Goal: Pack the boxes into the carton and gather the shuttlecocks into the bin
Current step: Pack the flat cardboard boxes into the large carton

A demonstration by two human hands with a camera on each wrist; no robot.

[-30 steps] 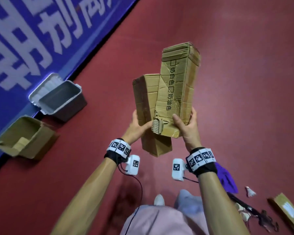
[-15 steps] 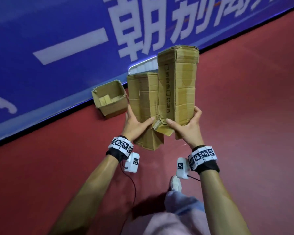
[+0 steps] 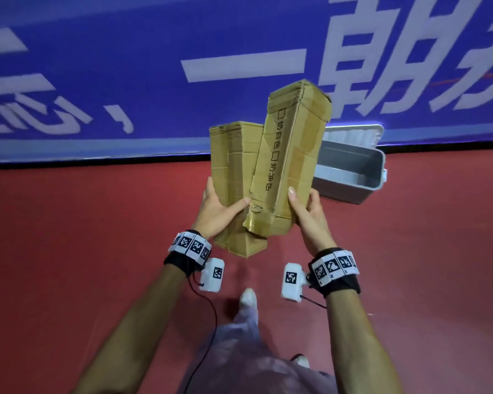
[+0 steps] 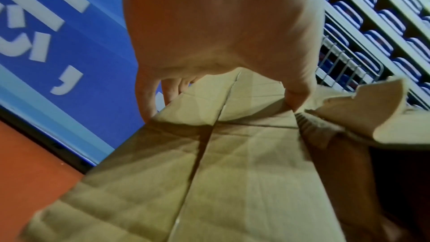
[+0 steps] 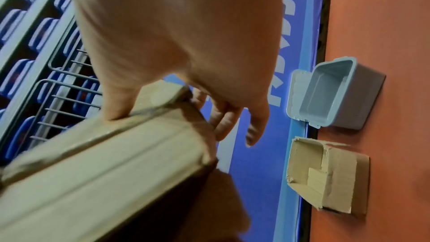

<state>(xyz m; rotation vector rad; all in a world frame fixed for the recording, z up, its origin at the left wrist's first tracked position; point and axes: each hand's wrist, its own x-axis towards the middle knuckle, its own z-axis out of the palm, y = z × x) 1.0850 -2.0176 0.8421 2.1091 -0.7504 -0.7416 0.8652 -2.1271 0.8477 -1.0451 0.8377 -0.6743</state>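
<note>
I hold two worn brown cardboard boxes upright in front of me. My left hand (image 3: 219,206) grips the shorter box (image 3: 234,172) near its lower end, thumb across the front. My right hand (image 3: 305,206) grips the taller box (image 3: 291,155), which bears printed characters and leans right. The empty grey bin (image 3: 350,169) stands on the floor behind them, lid open against the banner. The boxes hide the open carton in the head view. The right wrist view shows that carton (image 5: 325,178) beside the bin (image 5: 337,95), with a small box inside. No shuttlecock is in view.
A blue banner (image 3: 154,66) with white characters runs along the far edge of the red floor (image 3: 69,251). My white shoe (image 3: 248,297) is below the boxes. Beyond the banner, the wrist views show blue seats (image 4: 384,16) and a metal railing (image 5: 62,98).
Both hands keep their hold on the boxes, and the taller box has tilted to the right. The view has swung: the bin now shows right of the boxes, which now hide the carton.
</note>
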